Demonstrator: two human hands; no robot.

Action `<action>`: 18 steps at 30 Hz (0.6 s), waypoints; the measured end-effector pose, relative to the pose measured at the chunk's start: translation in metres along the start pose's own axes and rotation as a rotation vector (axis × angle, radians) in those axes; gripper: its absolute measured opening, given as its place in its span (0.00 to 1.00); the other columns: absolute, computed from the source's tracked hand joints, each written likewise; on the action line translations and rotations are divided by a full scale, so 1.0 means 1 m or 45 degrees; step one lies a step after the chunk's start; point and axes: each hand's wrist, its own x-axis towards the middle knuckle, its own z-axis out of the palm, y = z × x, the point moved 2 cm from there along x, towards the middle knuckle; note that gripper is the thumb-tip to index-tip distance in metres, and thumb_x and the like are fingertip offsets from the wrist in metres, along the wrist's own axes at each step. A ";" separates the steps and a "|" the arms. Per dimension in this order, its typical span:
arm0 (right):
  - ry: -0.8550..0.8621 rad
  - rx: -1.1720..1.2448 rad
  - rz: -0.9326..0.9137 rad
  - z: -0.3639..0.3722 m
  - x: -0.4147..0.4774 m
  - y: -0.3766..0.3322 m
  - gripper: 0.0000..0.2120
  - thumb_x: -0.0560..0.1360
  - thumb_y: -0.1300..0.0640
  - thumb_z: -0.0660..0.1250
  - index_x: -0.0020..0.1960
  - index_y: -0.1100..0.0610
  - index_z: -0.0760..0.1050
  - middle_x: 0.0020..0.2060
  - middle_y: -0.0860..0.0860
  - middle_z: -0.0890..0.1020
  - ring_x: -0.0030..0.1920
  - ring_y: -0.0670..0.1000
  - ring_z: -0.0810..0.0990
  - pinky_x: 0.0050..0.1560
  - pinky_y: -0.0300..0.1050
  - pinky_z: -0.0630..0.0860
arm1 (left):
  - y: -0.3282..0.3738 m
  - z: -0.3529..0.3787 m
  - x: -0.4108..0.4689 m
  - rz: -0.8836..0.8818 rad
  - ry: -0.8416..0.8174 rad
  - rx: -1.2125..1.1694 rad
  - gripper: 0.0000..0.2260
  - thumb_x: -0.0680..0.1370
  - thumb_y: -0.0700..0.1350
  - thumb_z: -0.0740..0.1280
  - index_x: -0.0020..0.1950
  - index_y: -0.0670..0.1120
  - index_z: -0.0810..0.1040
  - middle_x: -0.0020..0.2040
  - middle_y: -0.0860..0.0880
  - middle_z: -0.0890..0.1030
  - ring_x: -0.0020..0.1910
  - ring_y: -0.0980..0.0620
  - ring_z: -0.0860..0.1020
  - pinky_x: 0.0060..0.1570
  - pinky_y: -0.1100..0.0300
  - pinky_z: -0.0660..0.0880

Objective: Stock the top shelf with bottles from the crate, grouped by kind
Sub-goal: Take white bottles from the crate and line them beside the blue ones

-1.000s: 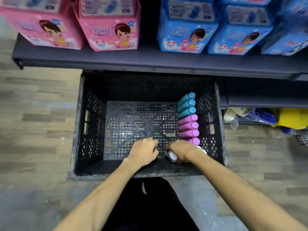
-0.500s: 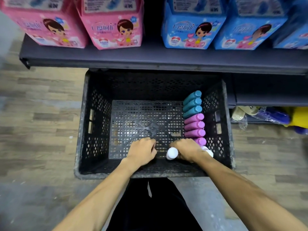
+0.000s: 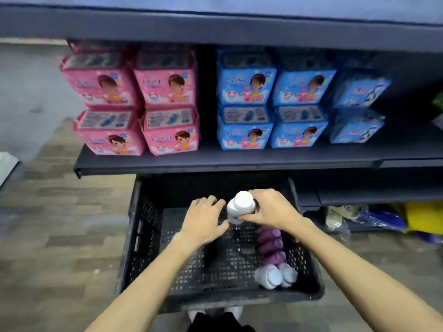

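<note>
My right hand (image 3: 271, 209) grips a white bottle (image 3: 241, 206), lifted above the black plastic crate (image 3: 143, 236) on the floor. My left hand (image 3: 203, 219) hovers just left of the bottle with fingers loosely spread; its thumb reaches toward the bottle's lower end. Inside the crate, along its right wall, lie purple bottles (image 3: 272, 245) in a row and two white bottles (image 3: 275, 276) at the near corner. The dark upper shelf edge (image 3: 215, 27) runs across the top of the view.
A dark middle shelf (image 3: 215, 161) over the crate carries pink packs (image 3: 134, 104) on the left and blue packs (image 3: 287, 104) on the right. Yellow and blue bagged goods (image 3: 395, 219) lie low at the right. Wood-pattern floor (image 3: 60, 236) spreads to the left.
My right hand has raised a white bottle out of the crate bottom, and my left hand rose beside it. The view tilted upward, so the teal bottles are hidden behind my hands.
</note>
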 end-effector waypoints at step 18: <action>0.407 -0.026 -0.425 -0.260 0.002 -0.114 0.19 0.69 0.31 0.69 0.53 0.42 0.78 0.39 0.36 0.81 0.38 0.40 0.77 0.39 0.38 0.73 | 0.010 -0.269 -0.006 0.192 0.705 0.339 0.26 0.78 0.64 0.44 0.56 0.51 0.74 0.49 0.52 0.75 0.49 0.49 0.72 0.49 0.55 0.67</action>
